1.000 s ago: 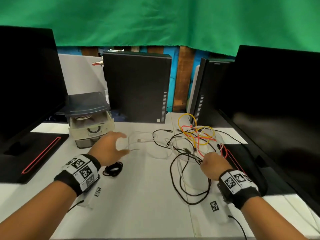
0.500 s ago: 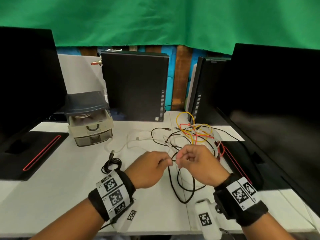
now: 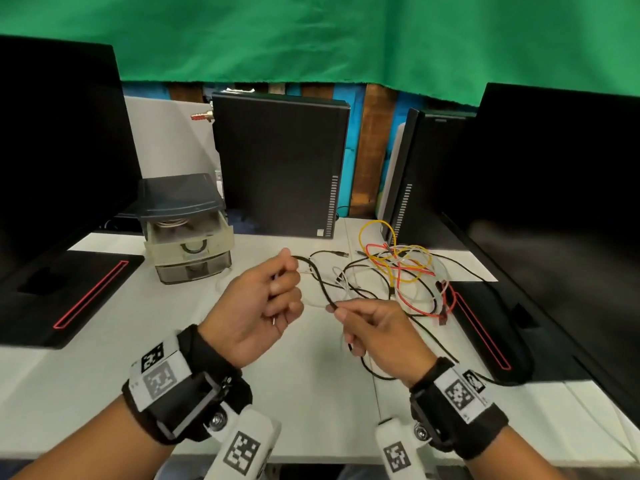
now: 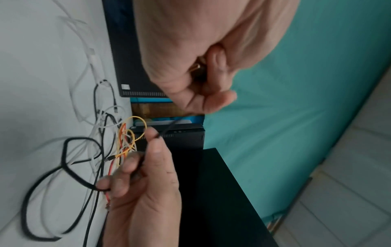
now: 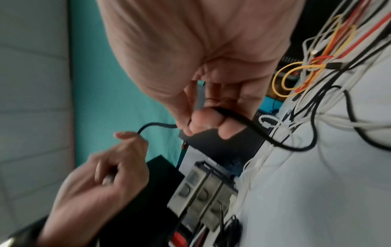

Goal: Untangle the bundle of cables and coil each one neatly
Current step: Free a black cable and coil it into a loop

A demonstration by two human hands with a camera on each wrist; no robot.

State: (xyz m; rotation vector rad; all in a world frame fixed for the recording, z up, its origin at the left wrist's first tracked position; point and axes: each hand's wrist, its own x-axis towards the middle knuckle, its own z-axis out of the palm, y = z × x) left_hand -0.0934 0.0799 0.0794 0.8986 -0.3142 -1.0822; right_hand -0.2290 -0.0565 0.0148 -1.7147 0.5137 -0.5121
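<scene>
The left hand (image 3: pixel 258 308) was raised above the bench (image 3: pixel 304 403), fingers curled round one end of the black cable (image 3: pixel 317 280). From there the cable's free stretch ran rightward and down to the right hand (image 3: pixel 379 336), which pinched it between thumb and fingertip. Beyond that pinch it trailed on into the bundle of cables (image 3: pixel 398 271), lying on the bench just right of and behind both hands, so the right hand was nearer the tangle.

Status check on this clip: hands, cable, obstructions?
Left hand and right hand both pinch the thin black cable, lifted above the white table. Its far end still runs into the yellow, red and white tangle.
</scene>
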